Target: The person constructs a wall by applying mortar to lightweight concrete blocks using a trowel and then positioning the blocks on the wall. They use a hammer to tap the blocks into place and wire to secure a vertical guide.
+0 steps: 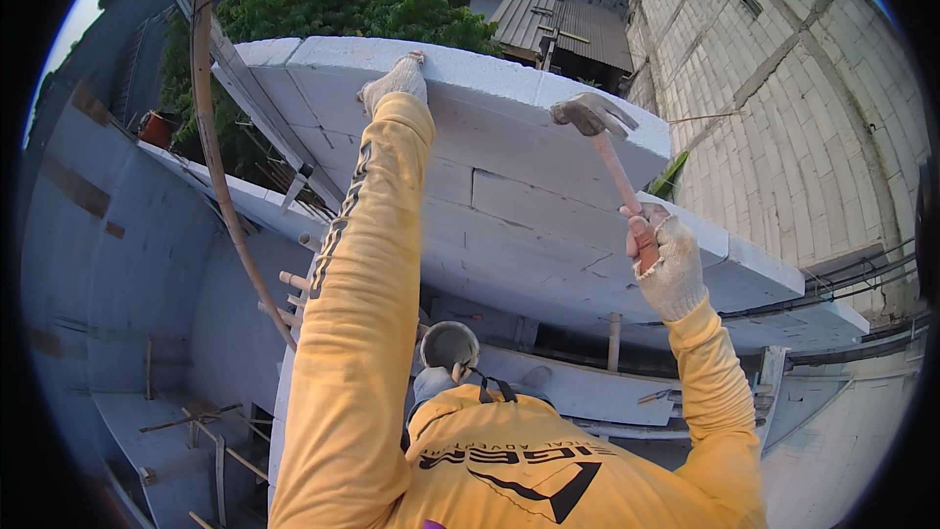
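My right hand (668, 263), in a white knitted glove with bare fingertips, is wrapped round the wooden handle of a claw hammer (591, 116). The hammer's metal head is up by the top right part of a white block wall (534, 198); whether it touches the block I cannot tell. My left hand (396, 85), in a similar glove, grips the wall's top edge to the left of the hammer, fingers curled over it. The fingers' far side is hidden behind the hand.
A bucket (476, 341) with grey contents stands low, close to my body. A small tool (654, 396) lies on a board to the right. Wooden poles (220, 171) lean at the left, green trees (343, 2) grow beyond the wall, and a tall block wall (783, 108) rises at the right.
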Demonstrator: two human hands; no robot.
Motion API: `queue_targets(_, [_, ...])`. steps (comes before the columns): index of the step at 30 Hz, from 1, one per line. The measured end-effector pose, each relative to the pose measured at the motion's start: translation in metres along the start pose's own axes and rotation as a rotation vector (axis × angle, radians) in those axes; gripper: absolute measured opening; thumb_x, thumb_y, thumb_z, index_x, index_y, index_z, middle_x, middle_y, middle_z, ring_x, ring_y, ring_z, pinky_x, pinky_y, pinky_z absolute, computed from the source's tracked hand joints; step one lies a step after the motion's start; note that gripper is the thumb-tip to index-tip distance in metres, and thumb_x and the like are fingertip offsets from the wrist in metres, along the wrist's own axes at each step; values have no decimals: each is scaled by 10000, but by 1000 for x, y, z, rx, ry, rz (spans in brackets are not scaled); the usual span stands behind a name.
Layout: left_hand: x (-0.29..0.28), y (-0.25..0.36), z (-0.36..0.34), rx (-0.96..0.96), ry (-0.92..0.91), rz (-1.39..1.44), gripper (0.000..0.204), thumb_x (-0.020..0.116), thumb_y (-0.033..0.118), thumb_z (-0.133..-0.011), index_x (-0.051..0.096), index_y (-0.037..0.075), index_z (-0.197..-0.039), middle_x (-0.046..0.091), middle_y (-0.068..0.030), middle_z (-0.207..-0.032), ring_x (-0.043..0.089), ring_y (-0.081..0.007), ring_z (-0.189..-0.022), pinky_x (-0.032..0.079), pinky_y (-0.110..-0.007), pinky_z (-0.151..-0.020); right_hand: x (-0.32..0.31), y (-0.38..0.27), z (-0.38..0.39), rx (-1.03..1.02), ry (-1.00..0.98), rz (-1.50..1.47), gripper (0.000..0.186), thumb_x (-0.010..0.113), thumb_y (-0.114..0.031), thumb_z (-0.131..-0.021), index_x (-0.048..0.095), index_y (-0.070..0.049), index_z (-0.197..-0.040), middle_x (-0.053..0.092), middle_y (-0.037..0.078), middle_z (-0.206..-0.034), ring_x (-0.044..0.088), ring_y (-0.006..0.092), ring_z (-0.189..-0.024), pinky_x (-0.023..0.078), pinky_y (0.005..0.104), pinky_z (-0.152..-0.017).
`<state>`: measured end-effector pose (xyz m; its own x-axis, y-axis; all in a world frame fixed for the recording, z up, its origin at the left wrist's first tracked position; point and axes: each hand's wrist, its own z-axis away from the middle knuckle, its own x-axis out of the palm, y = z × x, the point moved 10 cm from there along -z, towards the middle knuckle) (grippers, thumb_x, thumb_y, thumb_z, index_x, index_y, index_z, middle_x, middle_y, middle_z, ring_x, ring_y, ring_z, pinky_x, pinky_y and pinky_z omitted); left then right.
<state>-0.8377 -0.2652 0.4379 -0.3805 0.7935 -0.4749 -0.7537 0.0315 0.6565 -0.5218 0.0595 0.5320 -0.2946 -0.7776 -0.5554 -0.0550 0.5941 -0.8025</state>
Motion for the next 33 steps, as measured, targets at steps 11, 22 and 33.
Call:
queue_targets(11, [0, 4, 0, 98, -15, 117, 1113, 892, 566, -533, 381, 7, -1348, 535, -262, -1298, 581, -372, -1186, 463, -451, -1017, -54, -24, -87, -30, -81, 462, 457, 521, -406, -998, 646, 9, -854, 531, 99, -618, 553, 202, -599, 431, 366, -566])
queue_targets(22, [8, 0, 1, 149, -51, 142, 1108, 867, 584, -560, 379, -19, -1351, 519, -269, -1313, 581, -351, -1174, 472, -441, -996, -49, -20, -76, -84, -65, 562, 499, 505, -427, -1008, 631, 7, -798, 523, 86, -597, 522, 177, -561, 426, 362, -551])
queue_targets(33, [16, 3, -9, 201, -95, 246, 1136, 855, 577, -571, 384, -72, -1375, 514, -246, -1336, 566, -343, -1176, 457, -423, -1006, -118, -28, -60, -74, 190, 158, 471, 500, -466, -1010, 668, -39, -906, 464, -30, -576, 435, 62, -500, 333, 254, -447])
